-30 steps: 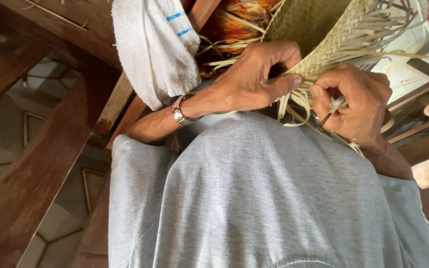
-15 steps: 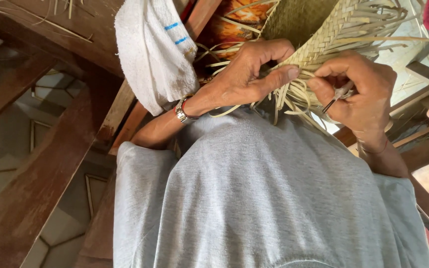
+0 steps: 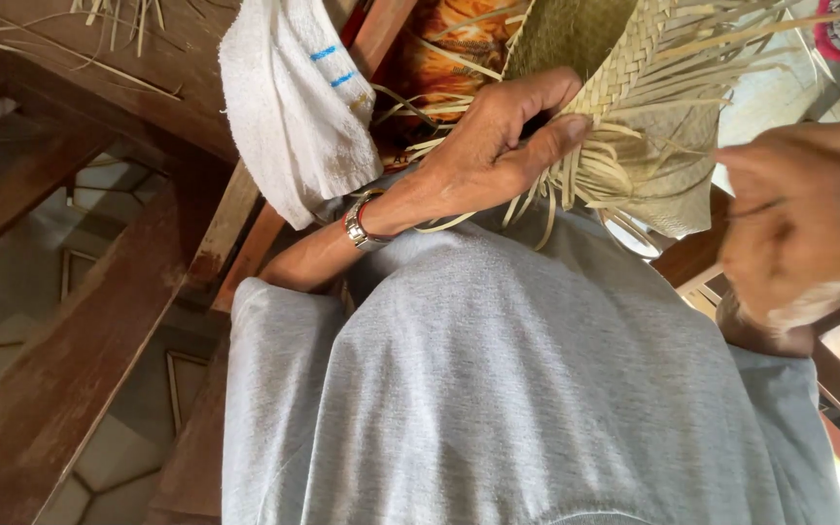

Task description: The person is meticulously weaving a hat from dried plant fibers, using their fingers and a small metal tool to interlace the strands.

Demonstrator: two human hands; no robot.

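Left hand (image 3: 498,146) grips the woven mat (image 3: 634,107) at its plaited edge: thumb on the near face, fingers curled over the top, pinching the weave where the loose strips (image 3: 576,185) fan out below. Right hand (image 3: 799,224) is off the work now, raised to the right and blurred by motion; half a second ago it was pinching a strip right beside the left thumb, so it has pulled back and away from the mat. Whether it carries a strip or anything else cannot be told; the fingers look loosely curled, nothing more is readable. Judgement: a strip has likely been drawn through or tightened, and the left hand alone is keeping the edge from slipping. The mat hangs in front of the chest, its finished part up and away, unwoven strips pointing down and toward the grey shirt (image 3: 537,389). Strips also stick out at the upper right. A watch (image 3: 360,226) with a red band beside it sits on the left wrist. A white cloth (image 3: 294,107) with blue marks hangs over a wooden rail (image 3: 245,209) just left of the left forearm. Orange patterned fabric (image 3: 449,53) shows behind the mat. Tiled floor (image 3: 12,292) lies below at left.
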